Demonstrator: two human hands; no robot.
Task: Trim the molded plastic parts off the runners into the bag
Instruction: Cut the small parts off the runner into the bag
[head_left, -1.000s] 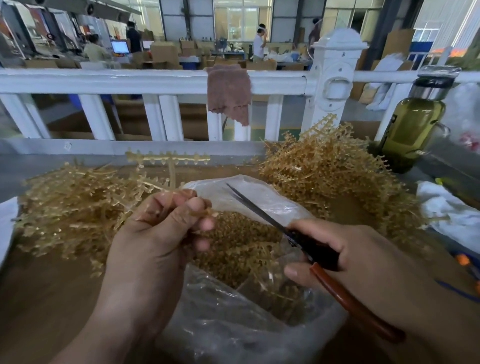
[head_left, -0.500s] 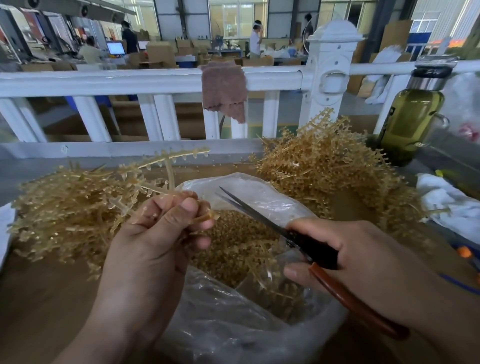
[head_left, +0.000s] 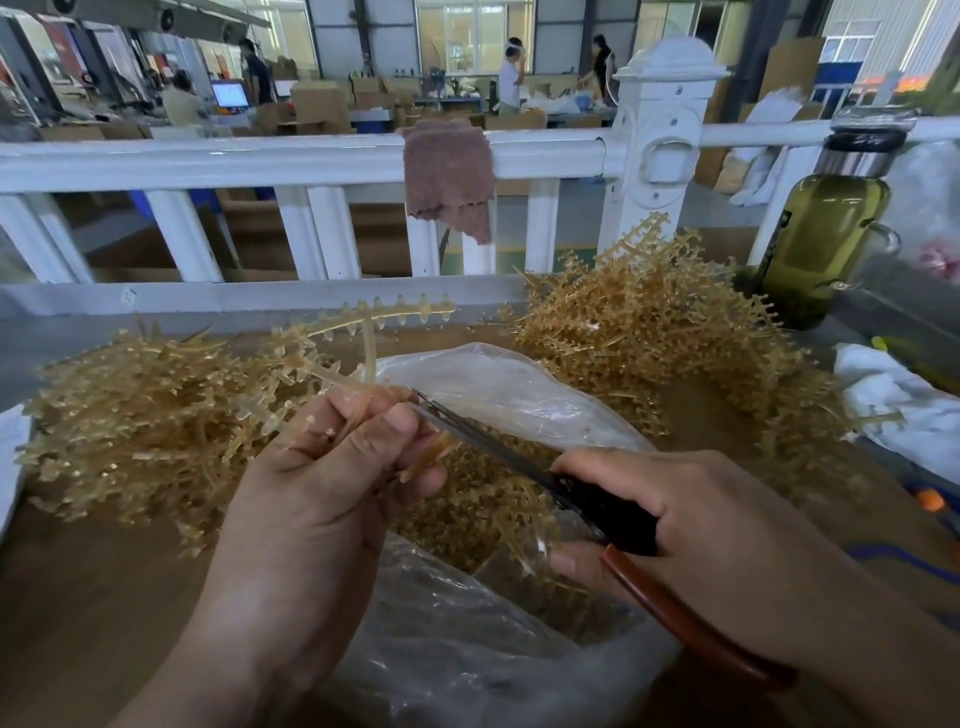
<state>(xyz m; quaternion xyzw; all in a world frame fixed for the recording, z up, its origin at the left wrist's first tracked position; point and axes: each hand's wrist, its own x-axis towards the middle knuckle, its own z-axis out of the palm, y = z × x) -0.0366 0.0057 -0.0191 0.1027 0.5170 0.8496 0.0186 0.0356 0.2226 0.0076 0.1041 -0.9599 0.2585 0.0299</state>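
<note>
A worker's left hand (head_left: 322, 488) pinches an amber runner (head_left: 400, 313) above an open clear bag (head_left: 457, 665). The right hand (head_left: 691, 525) grips scissors (head_left: 592, 501), whose blade tips meet the runner at the left fingers. Loose parts (head_left: 467, 512) fill the bag. It sits between a left heap (head_left: 140, 415) and a right heap (head_left: 649, 322) of tangled runners. Beyond, a cloth (head_left: 449, 171) hangs over a white railing (head_left: 260, 156).
</note>
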